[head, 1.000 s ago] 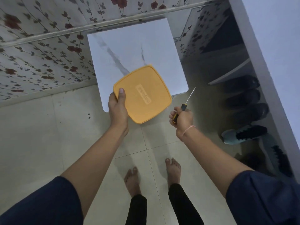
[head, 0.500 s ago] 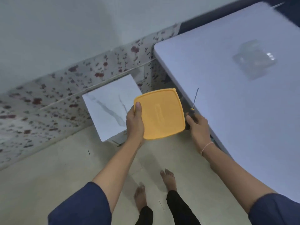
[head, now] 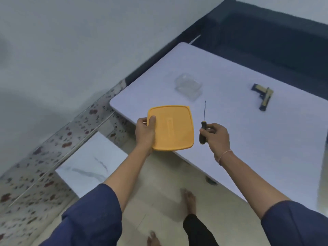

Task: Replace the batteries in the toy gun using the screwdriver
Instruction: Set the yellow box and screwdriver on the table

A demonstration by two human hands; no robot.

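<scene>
My left hand grips the left edge of a square yellow plastic lid, held flat over the near corner of the white table. My right hand holds a screwdriver by its black handle, the thin shaft pointing up and away. The tan and black toy gun lies on the table at the far right, well beyond both hands. No batteries are visible.
A clear plastic container sits on the table beyond the lid. A low white marble-patterned stool stands on the floor at the left by the floral wall tiles. My bare feet are on the tiled floor below.
The view has swung up and right from the stool to the table, bringing the toy gun into sight. Both hands, still holding the lid and screwdriver, now hang over the table's near corner.
</scene>
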